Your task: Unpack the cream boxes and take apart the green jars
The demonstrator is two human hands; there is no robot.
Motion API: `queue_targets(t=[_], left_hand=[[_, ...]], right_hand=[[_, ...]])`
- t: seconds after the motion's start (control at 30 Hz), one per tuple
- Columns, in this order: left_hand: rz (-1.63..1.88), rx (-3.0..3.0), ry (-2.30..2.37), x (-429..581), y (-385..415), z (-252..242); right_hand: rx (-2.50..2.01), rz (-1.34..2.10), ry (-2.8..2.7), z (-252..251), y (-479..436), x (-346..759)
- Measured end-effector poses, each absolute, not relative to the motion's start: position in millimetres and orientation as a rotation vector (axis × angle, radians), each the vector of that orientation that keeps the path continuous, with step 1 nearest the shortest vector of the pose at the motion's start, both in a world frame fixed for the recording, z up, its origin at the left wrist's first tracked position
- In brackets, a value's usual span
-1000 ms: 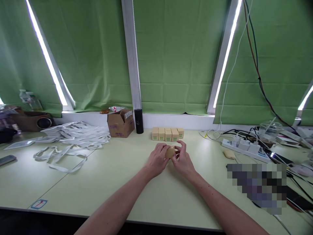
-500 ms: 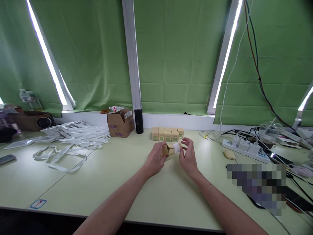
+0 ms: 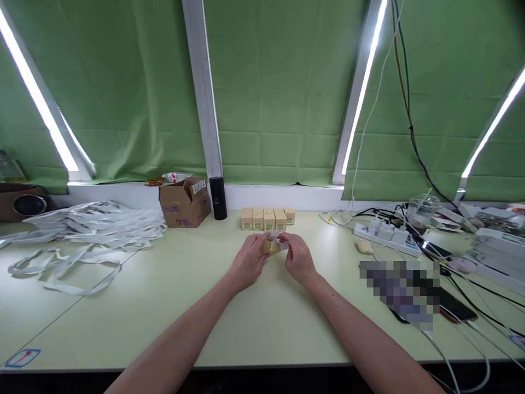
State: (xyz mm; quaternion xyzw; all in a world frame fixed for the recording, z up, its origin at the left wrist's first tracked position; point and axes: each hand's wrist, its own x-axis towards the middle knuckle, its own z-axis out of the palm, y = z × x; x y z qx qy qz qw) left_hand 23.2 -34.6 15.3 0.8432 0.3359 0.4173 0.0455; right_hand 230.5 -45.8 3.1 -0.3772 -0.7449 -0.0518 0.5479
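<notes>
Since the earlier frame, the right hand [image 3: 301,260] has curled its fingers inward; they appear to pinch a white insert [image 3: 284,246]. The left hand [image 3: 248,261] grips the carton [image 3: 274,248] in its fingers, presumably steadying it, over the desk [image 3: 279,328], near side of the boxes [image 3: 269,220].

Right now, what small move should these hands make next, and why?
Probably steady the small box with the left hand: it looks open, and the right hand seems to pinch a white piece beside its opening, so any wobble might snag that piece.
</notes>
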Motion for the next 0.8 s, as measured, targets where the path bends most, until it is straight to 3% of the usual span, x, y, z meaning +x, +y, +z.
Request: queue_targets(t=[0.53,0.8], left_hand=[[1.311,2.470,1.030,22.8,-30.7,11.2],[1.190,2.796,1.052,27.2,-39.2,12.4]], right_hand=[[-0.904,-0.090,-1.754,9.0,-52.3,223.6],[-1.246,0.132,-1.686,7.4,-51.2,219.0]])
